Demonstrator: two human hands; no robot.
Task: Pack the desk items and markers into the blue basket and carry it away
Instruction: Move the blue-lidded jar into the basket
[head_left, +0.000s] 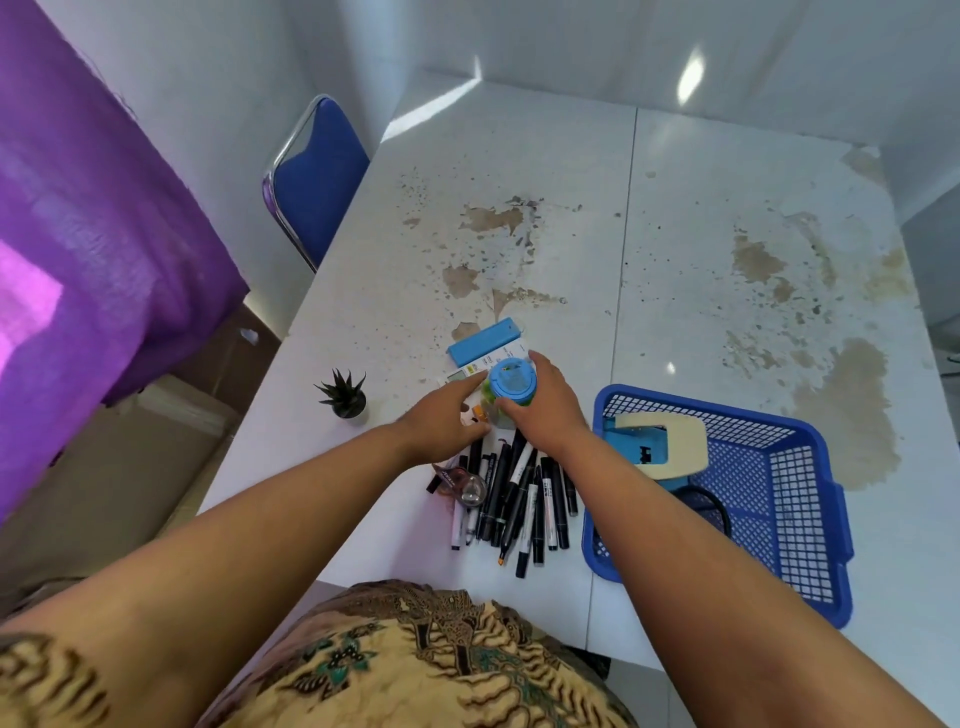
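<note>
Looking down from the head view onto a white table (675, 249) with peeling brown patches. Right hand (545, 410) curled round a small jar with a blue lid (511, 382), upright, at the far end of the marker pile; no telling whether lifted or standing on the tabletop. Left hand (441, 421) spread wide, fingers nearly straight, resting on a white remote with a small display (461, 375), just left of the jar. Behind the remote, touching or nearly so, a flat blue box (483, 340). Nearer the body, a loose heap of black markers (519, 499) lying mostly lengthwise, with a clear tape dispenser (465, 486) on its left edge. Further left, apart from the rest, a small potted plant (345, 397), upright. To the right of the markers, just beside them, the blue basket (836, 519) on the table, holding a cream and blue hole punch (670, 447) against its far left corner and a black cable loop (711, 501) below that. Beyond the table's left edge, a blue chair (319, 176) and a purple curtain (93, 234).
</note>
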